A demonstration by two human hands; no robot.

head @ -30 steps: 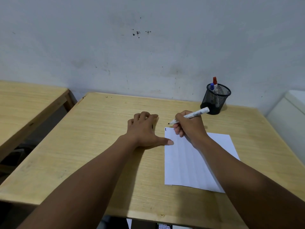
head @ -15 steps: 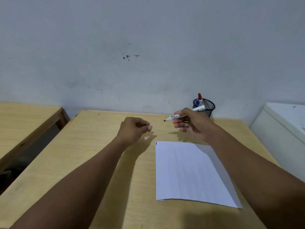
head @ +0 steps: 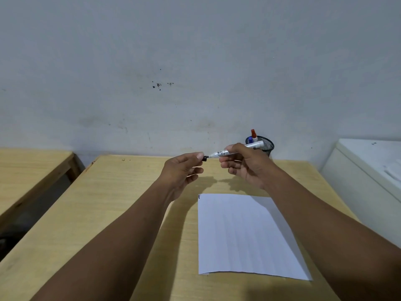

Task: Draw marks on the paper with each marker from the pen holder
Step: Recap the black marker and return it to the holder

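Observation:
A white sheet of paper lies on the wooden desk, with a short black mark at its top-left corner. Above the desk, my right hand grips a white marker held level, tip pointing left. Facing it, my left hand pinches a small black cap right at the marker's tip. A black mesh pen holder stands at the desk's back edge behind my right hand, holding a red-capped marker and a blue-capped marker.
A grey stained wall rises right behind the desk. A second wooden desk stands to the left across a dark gap. A white cabinet or appliance stands close on the right.
My right hand lifted the marker off the paper's top-left corner, leaving a mark. My left hand rose from the desk and brought the cap to the marker's tip. The view tilted up.

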